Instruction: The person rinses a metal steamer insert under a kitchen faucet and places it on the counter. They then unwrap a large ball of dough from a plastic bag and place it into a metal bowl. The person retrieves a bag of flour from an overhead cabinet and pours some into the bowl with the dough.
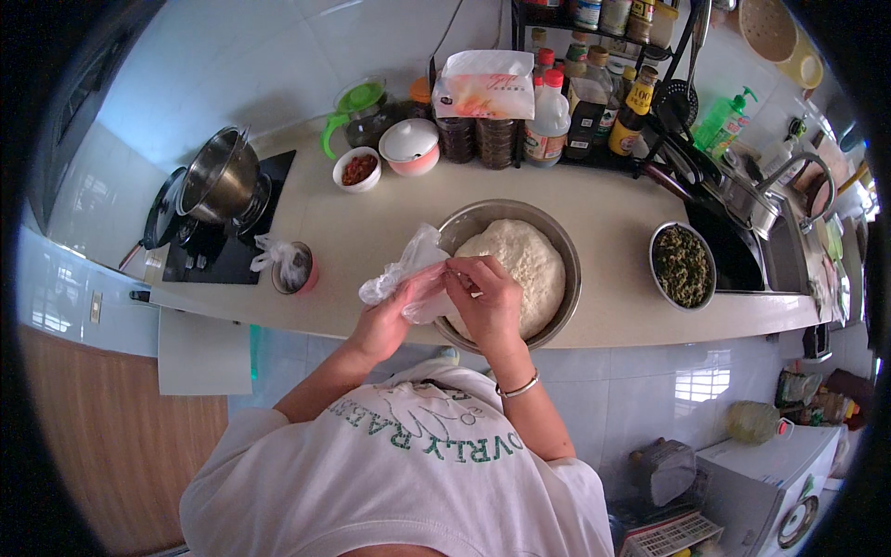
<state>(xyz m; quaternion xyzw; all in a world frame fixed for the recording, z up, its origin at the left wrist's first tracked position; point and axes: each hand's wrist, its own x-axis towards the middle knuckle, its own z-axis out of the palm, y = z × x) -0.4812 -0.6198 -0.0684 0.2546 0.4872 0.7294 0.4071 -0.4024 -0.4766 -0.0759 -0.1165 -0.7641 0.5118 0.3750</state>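
Note:
A clear plastic bag [398,273] is bunched in my left hand [386,322], over the left rim of a steel bowl. My right hand [491,299] meets the fingertips of the left, its thumb and fingers pinched at the bag's edge. What lies between those fingertips is partly hidden; a small white bit shows there. Under my hands, a large pale mound of dough [529,268] fills much of the steel bowl [572,306], which stands at the counter's front edge.
On the right stands a bowl of chopped green filling [684,268], beside the sink [786,257]. A pink cup [306,278] holding a knotted plastic bag is near the stove [209,261]. Behind are a small bowl of red food [357,171], a lidded pot [411,150] and several bottles [548,129].

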